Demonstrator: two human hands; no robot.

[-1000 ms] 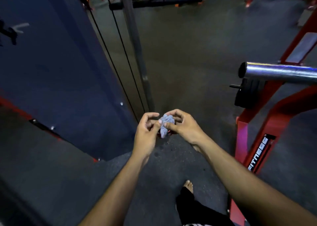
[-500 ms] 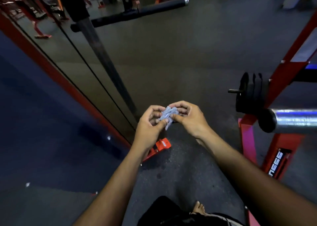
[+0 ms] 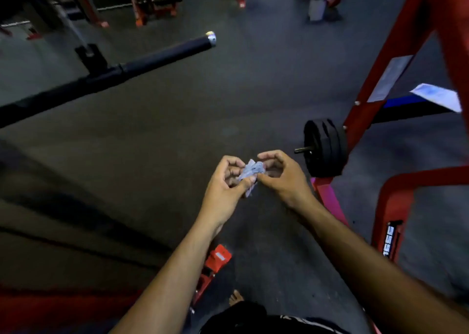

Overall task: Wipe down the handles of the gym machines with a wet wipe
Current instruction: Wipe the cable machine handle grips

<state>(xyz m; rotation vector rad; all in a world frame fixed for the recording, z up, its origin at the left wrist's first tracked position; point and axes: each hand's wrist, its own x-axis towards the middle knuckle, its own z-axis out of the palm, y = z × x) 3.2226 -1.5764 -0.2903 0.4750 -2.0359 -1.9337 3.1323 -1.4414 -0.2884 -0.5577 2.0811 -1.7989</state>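
A crumpled pale-blue wet wipe (image 3: pixel 251 172) is held between both hands in front of me, above the dark floor. My left hand (image 3: pixel 225 191) pinches its lower left side with thumb and curled fingers. My right hand (image 3: pixel 281 176) pinches its right side, fingers curled over it. A long black padded bar handle (image 3: pixel 162 57) with a silver end cap hangs at the upper left, well beyond my hands.
A red machine frame (image 3: pixel 396 75) stands on the right with black weight plates (image 3: pixel 324 147) on a peg beside my right hand. A red foot piece (image 3: pixel 218 257) lies below my left forearm. More red equipment lines the far wall. My bare foot (image 3: pixel 236 297) shows at the bottom.
The view has swung right and up: the blue panel and cables at left have gone, the black bar handle now sits lower left. Both hands still work the wipe between them.
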